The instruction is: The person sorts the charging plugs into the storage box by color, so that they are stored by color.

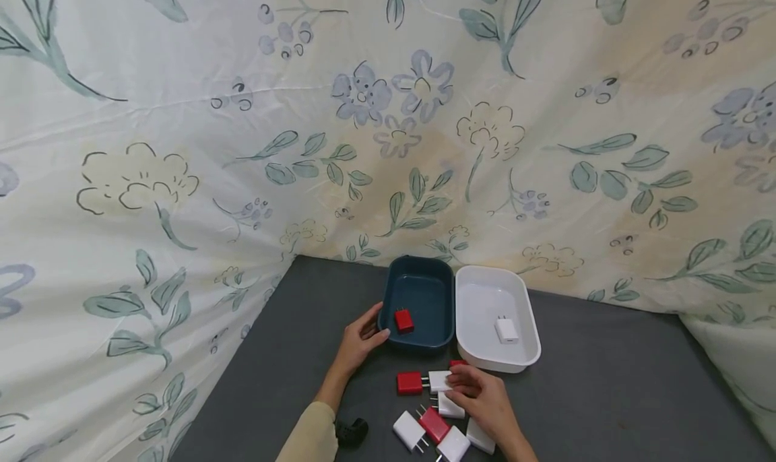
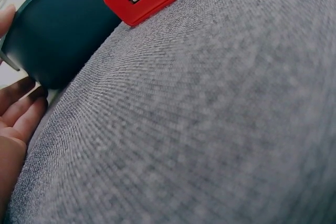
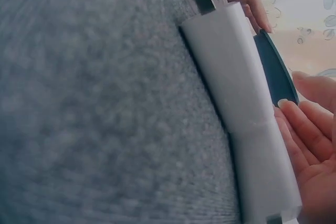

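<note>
My left hand (image 1: 359,344) touches the left side and front corner of a dark blue bin (image 1: 419,347), its fingers extended along the outer wall. Inside that bin lies a red charger plug (image 1: 403,320). My right hand (image 1: 483,398) is over the loose plugs, fingertips overlapping a white charger plug (image 1: 439,381) in the head view. In the right wrist view its thumb and fingers (image 3: 310,129) stand apart beside a row of white plugs (image 3: 231,72). Another red plug (image 1: 458,364), partly hidden, shows just behind those fingers.
A white bin (image 1: 529,354) adjoins the blue one, with one white plug (image 1: 506,330) inside. Nearer me lie several red and white plugs, including a red one (image 1: 409,383). A black strap-like object (image 1: 353,432) is by my left sleeve. A floral cloth (image 1: 364,179) hangs behind the table.
</note>
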Demonstrator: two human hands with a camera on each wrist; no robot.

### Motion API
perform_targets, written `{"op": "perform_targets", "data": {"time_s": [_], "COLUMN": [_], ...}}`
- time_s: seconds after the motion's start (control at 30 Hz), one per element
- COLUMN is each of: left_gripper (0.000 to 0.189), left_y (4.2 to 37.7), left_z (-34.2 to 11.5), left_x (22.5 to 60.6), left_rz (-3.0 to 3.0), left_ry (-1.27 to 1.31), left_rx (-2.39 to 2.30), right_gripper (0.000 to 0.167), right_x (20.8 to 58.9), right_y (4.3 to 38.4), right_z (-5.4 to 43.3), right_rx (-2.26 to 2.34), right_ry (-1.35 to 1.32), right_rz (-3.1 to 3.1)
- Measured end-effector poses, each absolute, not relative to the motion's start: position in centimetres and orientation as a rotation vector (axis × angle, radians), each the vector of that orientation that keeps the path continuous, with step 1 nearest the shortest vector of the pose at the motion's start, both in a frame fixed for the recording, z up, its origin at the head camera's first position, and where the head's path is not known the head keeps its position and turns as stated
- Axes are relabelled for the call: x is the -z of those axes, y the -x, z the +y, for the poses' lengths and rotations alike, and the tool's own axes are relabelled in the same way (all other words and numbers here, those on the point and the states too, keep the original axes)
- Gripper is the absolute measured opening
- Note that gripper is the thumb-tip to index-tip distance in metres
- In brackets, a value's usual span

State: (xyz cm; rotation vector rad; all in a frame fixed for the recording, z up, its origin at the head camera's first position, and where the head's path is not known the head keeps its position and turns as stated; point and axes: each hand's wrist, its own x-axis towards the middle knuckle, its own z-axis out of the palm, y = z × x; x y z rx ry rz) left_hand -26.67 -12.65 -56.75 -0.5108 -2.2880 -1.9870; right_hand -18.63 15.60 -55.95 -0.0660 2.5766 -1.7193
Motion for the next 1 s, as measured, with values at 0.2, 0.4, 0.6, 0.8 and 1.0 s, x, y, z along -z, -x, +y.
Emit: {"op": "perform_targets", "data": {"time_s": [0.2, 0.4, 0.6, 0.8, 1.0], "left_gripper": [0.065, 0.064, 0.062, 0.062, 0.063], "left_y": [26.5, 27.6, 28.0, 27.8, 27.8], "left_z": [-12.8, -12.6, -12.4, -12.4, -12.3], "left_x": [56.0, 58.5, 59.4, 59.3, 59.1], "left_rz": [-2.332, -2.309, -2.283, -2.272, -2.281], "left_ry": [0.54, 0.477, 0.444, 0.45, 0.441], "left_rx": [1.942, 1.943, 1.937, 1.941, 1.943], "right_gripper": [0.041, 0.039, 0.042, 0.044, 0.045], "right_x": [55.8, 56.0, 56.1, 56.4, 56.5], "right_y": [18.3, 18.0, 17.9, 17.8, 17.8], "right_z": [15.7, 16.2, 16.7, 17.0, 17.1], "right_rx": [1.692, 1.688, 1.674, 1.615, 1.595], "right_ry": [0.013, 0.005, 0.01, -0.022, -0.046], "right_rz": [2.596, 2.612, 2.602, 2.617, 2.622]}}
